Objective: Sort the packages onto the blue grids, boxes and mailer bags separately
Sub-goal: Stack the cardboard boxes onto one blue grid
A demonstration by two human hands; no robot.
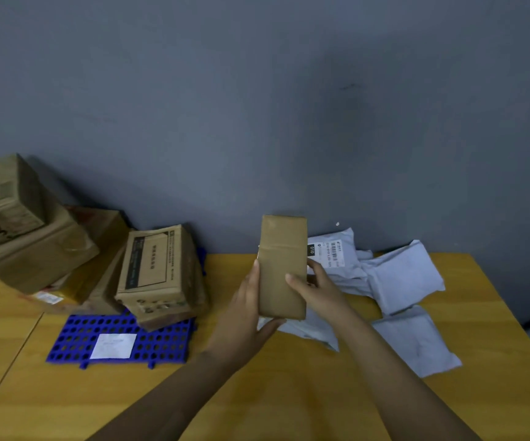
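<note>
Brown cardboard box (282,268) upright between my palms, lifted above the wooden table (257,393). My left hand (244,316) cups its lower left edge; my right hand (317,289) clamps the right side, thumb across the front.

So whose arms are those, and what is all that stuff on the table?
The arms belong to a person wearing a camera on their head, so you see what they see, looking down. Their left hand and right hand together hold a small brown box upright above a yellow table. On the left, cardboard boxes are piled on a blue grid full of holes, with a white paper label lying on it. On the right lie soft grey mailer bags. The person is sorting parcels: boxes in one place, bags in another.
</note>
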